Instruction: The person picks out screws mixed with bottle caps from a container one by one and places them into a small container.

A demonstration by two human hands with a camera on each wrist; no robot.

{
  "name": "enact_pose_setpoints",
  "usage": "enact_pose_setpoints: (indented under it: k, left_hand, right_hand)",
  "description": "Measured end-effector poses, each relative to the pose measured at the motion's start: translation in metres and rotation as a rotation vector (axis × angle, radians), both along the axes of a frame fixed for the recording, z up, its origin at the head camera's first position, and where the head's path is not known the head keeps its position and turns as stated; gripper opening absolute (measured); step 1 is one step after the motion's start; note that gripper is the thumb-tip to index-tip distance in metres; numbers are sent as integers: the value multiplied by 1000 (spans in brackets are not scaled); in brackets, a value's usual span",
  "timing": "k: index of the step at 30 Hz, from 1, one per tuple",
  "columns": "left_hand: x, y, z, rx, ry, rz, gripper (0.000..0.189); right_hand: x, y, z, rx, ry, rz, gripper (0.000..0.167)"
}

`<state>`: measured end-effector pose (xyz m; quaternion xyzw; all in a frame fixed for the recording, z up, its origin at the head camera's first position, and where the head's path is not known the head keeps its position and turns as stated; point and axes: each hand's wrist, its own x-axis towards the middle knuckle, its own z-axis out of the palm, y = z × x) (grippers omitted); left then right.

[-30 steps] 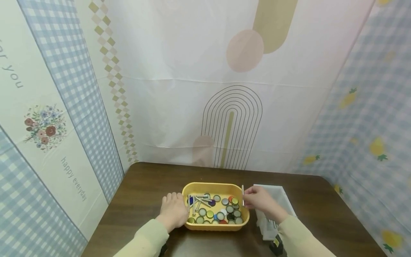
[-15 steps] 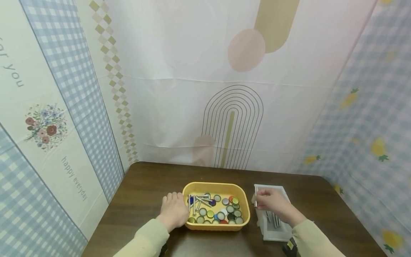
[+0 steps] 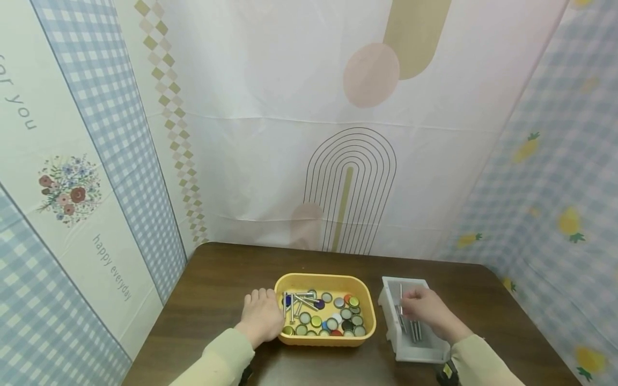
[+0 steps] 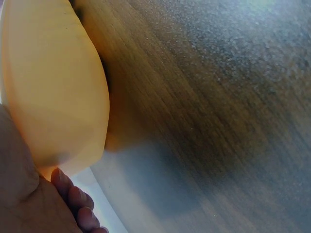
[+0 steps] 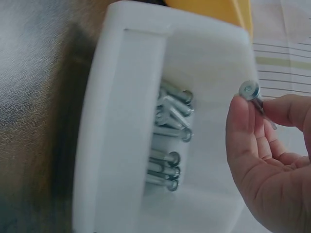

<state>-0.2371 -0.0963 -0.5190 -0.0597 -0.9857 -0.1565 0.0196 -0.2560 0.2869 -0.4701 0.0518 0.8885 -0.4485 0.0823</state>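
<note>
A yellow plastic basin point(image 3: 333, 343) holds several silver bolts point(image 3: 292, 310) at its left and several bottle caps point(image 3: 316, 321) of mixed colours. My left hand point(image 3: 262, 316) rests against the basin's left side; in the left wrist view its fingertips point(image 4: 79, 197) lie beside the outer wall, holding nothing between them. Over a white bin point(image 3: 417, 355) to the right, my right hand point(image 3: 429, 310) pinches one bolt point(image 5: 249, 90) between thumb and fingers. The right wrist view shows its round socket head. Several more bolts point(image 5: 170, 128) lie on the bin's floor.
Both containers stand on a dark brown wooden table point(image 3: 232, 268), with a narrow gap between them. A printed white cloth point(image 3: 251, 177) hangs behind the table, and blue checked cloth point(image 3: 545, 177) hangs at the right. A black strap point(image 3: 448, 373) is at the right wrist.
My right hand has carried the bolt from the basin's right edge rightward until it is over the white bin. My left hand has stayed at the basin's left side.
</note>
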Motion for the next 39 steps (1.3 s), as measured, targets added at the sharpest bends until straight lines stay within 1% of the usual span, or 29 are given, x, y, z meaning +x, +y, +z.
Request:
enact_pose_setpoints:
  k: [4,9,11,14,17,20,26,31,39]
  left_hand:
    - [0,0,0,6,-16,4,31]
    - [0,-1,-1,10,-19,2,31]
    - [0,-1,-2,12,-18,2,31]
    - [0,-1,-1,15,-20,3,31]
    - [0,0,-1,20,-20,6,30]
    - [0,0,-1,20,-19,6,30]
    - [0,-1,0,21,-26,3,31]
    - [1,0,1,18,-21,2,32]
    - [2,0,2,18,-23,6,32]
  right_hand:
    - [-2,1,-11,30,-18,-14,13]
    - [-3,1,-19,59,-24,-21,11]
    - [-3,2,-21,92,-16,-18,9]
    - [-2,4,-25,170,1,-9,7]
    - [-2,6,-29,238,13,-3,12]
    - [-2,8,-34,297,21,4,20]
    - [-2,10,-43,350,43,33,32]
    - [-1,10,-45,386,46,41,33]
    - [3,10,-42,421,48,44,28]
